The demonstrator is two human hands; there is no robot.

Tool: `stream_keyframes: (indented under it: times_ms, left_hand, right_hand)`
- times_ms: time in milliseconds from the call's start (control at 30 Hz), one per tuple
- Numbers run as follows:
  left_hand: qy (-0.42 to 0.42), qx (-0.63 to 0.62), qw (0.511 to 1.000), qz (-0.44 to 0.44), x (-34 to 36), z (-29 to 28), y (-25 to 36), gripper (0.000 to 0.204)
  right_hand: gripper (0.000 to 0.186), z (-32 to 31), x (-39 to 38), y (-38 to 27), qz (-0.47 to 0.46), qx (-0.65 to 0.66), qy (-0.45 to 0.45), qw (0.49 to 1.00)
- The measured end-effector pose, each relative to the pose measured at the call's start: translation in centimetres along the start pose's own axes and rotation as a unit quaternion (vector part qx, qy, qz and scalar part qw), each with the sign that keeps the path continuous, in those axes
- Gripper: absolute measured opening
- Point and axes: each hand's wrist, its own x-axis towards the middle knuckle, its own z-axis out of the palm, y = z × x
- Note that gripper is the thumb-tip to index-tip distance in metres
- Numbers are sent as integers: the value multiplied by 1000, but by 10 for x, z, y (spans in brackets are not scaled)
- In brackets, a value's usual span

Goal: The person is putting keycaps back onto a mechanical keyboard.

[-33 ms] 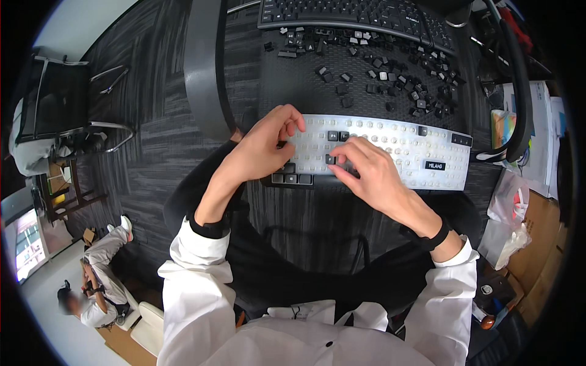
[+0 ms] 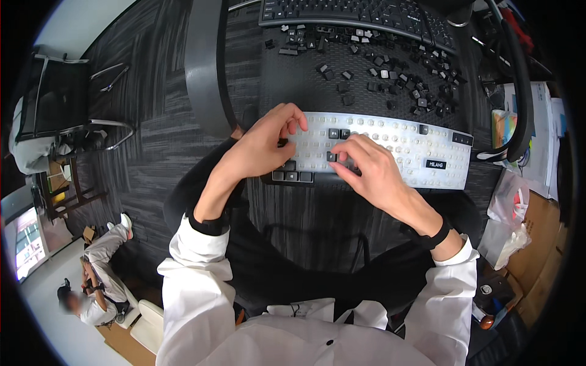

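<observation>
My left hand (image 2: 262,140) is curled over the left end of a white keyboard base (image 2: 397,125), thumb bent inward; what its fingers hold is hidden. My right hand (image 2: 369,171) pinches at a small black keycap (image 2: 331,156) on the base, just left of centre. Two black keycaps (image 2: 339,133) sit above it, with more dark caps at the upper right, a dark label-like piece (image 2: 436,164) on the right, and several dark keys (image 2: 293,176) at the lower left.
Loose keycaps (image 2: 418,94) are scattered over the textured black desk (image 2: 293,85), below a black keyboard (image 2: 342,15). A chair (image 2: 52,104) stands at left. A seated person (image 2: 101,293) is at lower left. Bags (image 2: 506,201) and cardboard (image 2: 537,244) lie at right.
</observation>
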Motion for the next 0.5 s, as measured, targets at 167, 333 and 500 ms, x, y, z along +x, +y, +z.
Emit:
stream_keyframes:
  times_ms: [167,333,500]
  left_hand:
    - [-36,39,998,19,1,-1,1,39]
    - [-7,10,1000,-1,7,0,-1,34]
    - [50,-29,998,8,6,5,-5,28]
  right_hand:
    - [22,0,-2,-1,9,-9,10,1000]
    - [22,3,-1,3,7,-5,19,1000]
    - [22,7,-3,3,8,8,28,1000]
